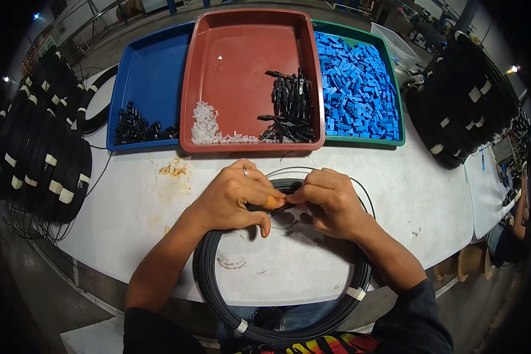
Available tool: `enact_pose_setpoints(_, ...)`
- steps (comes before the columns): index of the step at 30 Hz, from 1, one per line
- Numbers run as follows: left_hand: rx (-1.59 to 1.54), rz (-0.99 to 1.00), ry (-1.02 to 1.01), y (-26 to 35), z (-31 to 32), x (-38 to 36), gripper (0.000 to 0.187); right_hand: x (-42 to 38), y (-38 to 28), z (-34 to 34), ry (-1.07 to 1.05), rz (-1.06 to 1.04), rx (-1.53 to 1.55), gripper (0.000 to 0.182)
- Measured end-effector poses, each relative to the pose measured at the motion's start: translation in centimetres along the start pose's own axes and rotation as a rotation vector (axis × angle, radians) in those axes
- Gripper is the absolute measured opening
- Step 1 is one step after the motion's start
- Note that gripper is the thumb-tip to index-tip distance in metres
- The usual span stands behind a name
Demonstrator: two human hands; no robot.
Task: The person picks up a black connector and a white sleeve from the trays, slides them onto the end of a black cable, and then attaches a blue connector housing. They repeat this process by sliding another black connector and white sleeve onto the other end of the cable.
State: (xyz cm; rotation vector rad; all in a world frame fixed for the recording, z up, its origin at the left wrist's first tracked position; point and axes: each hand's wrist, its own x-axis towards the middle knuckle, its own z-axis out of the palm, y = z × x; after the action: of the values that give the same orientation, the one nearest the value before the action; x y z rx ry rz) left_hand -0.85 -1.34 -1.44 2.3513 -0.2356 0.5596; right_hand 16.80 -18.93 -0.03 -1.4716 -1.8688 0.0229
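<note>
A coil of black cable [205, 265] lies on the white table and reaches over its near edge towards my body, with white tape bands around it. At its far side my left hand [237, 196] is closed, fingertips pinched on the cable, thumb pointing down; it wears a ring and an orange-yellow wrap on one finger. My right hand [331, 202] is also closed in a pinch, meeting the left fingertips. The exact bit between the fingertips is mostly hidden. One loose strand [360, 184] arcs behind my right hand.
Beyond the coil stand a blue tray [153, 56] with black parts, a red tray [236, 53] with clear and black pieces, and a green tray [399, 112] full of blue clips. Stacked cable coils rise at left [38, 159] and right [463, 100]. Another person's arm [520, 203] shows far right.
</note>
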Motion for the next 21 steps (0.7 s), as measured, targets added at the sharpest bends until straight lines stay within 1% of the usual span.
enact_pose_setpoints(2, 0.029, 0.074, 0.035, -0.19, 0.1, 0.17, 0.038, 0.03, -0.14, -0.07, -0.007, 0.0, -0.013, 0.029)
enact_pose_setpoints(13, 0.054, 0.075, 0.045, -0.15, 0.29, 0.17, 0.033, 0.11, -0.05, -0.07, -0.026, 0.038, -0.018, 0.029)
enact_pose_setpoints(16, 0.056, 0.084, 0.043, -0.28, 0.19, 0.28, 0.034, 0.26, 0.01, -0.08, -0.007, 0.053, 0.031, 0.03)
enact_pose_setpoints(18, 0.048, 0.09, 0.044, -0.33, 0.2, 0.18, 0.034, 0.04, 0.11, -0.02, -0.062, 0.058, -0.026, 0.027)
enact_pose_setpoints(21, 0.041, 0.089, 0.024, -0.29, 0.0, 0.25, 0.033, 0.0, 0.27, -0.1, -0.057, 0.07, -0.004, 0.027)
